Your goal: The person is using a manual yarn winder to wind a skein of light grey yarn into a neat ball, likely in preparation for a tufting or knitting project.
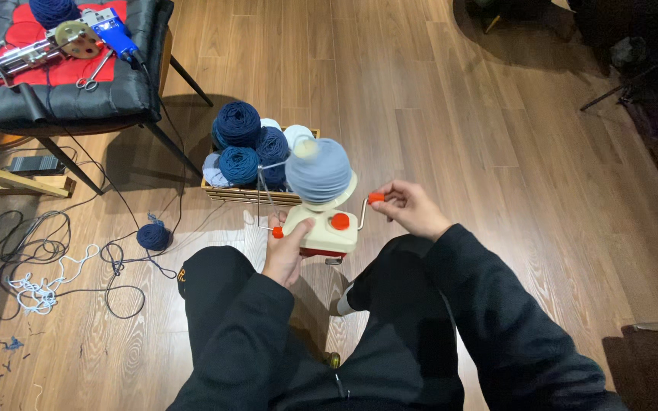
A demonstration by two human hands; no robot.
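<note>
Both hands [287, 247] [411, 207] grip the yarn winder [321, 232], hiding its base.

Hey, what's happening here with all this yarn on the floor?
A seated person steadies a cream hand-crank yarn winder with the left hand, while the right hand grips its orange crank handle. A fat cake of light blue yarn sits on the winder. Behind it, a wooden crate holds dark blue yarn balls.

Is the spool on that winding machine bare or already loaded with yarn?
Loaded: a fat cake of light blue yarn covers the cone atop the cream winder.
</note>
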